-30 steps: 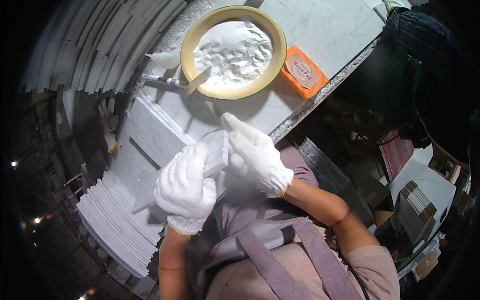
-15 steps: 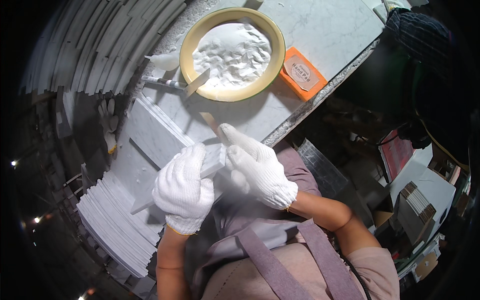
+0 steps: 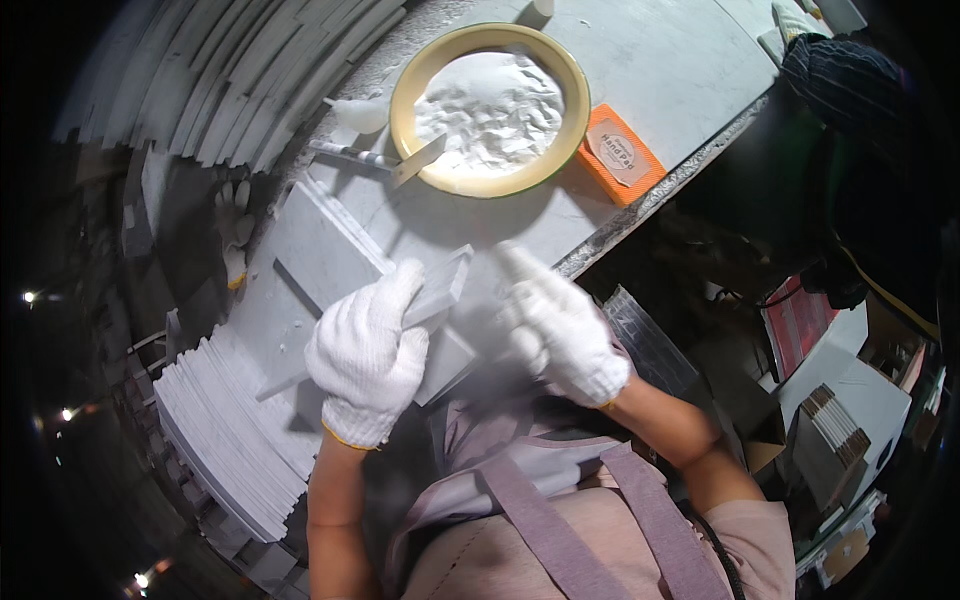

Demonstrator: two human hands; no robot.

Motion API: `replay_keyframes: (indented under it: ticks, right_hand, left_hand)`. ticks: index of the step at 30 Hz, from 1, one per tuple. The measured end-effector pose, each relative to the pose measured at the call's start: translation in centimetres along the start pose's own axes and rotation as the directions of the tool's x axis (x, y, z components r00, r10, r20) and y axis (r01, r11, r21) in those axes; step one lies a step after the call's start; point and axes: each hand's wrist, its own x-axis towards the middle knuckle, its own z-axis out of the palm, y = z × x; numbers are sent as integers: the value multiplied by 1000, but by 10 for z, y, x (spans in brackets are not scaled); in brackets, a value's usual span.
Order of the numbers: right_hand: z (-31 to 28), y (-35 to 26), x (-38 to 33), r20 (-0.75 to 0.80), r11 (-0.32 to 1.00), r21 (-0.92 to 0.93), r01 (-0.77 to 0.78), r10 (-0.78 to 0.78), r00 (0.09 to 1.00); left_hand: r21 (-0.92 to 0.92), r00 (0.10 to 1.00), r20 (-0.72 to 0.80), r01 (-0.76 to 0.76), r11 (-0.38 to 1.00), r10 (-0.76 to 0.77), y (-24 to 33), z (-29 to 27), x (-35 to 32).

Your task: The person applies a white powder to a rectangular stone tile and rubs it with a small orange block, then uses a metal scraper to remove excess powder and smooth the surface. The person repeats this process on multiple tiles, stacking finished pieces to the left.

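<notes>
My left hand (image 3: 368,350), in a white knit glove, is closed around a pale grey-white marble tile (image 3: 440,290), which it holds tilted up off the table. My right hand (image 3: 565,335), gloved the same way, is apart from the tile on its right. Motion smears its fingers, so whether they hold anything does not show. Beyond the hands a yellow-rimmed bowl (image 3: 577,150) contains white powder (image 3: 490,115). Against the near left of the bowl rests a putty knife (image 3: 420,162) with a wrapped handle.
An orange box (image 3: 625,160) lies right of the bowl on the marble-topped table (image 3: 660,60). Tiles stand in a stack (image 3: 230,430) at left, and long slabs (image 3: 220,90) fill the far left. A loose glove (image 3: 233,235) hangs nearby. A person's dark sleeve (image 3: 840,75) shows at far right.
My right hand has moved right, away from the tile's edge, and is now blurred. The thin tan strip seen by its fingers no longer shows. My left hand keeps the tile, now angled differently.
</notes>
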Motion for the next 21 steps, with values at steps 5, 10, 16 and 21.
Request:
replay_keyframes:
  ticks: [5, 10, 16, 21]
  right_hand:
    - [-48, -19, -25, -9, 998, -4, 70, -70, 998]
    - [-78, -17, -46, -35, 992, -118, -55, 52, 998]
    - [-78, -18, -41, -74, 959, -273, 80, -103, 992]
    - [-57, -40, -25, -35, 836, -533, 128, -173, 984]
  left_hand:
    - [-101, 977, 90, 202, 974, -193, -7, -26, 9]
    - [-200, 878, 416, 340, 919, -235, -26, -46, 42]
    - [-144, 860, 489, 241, 960, -142, -46, -24, 64]
    - [-78, 895, 445, 83, 994, -40, -65, 8, 71]
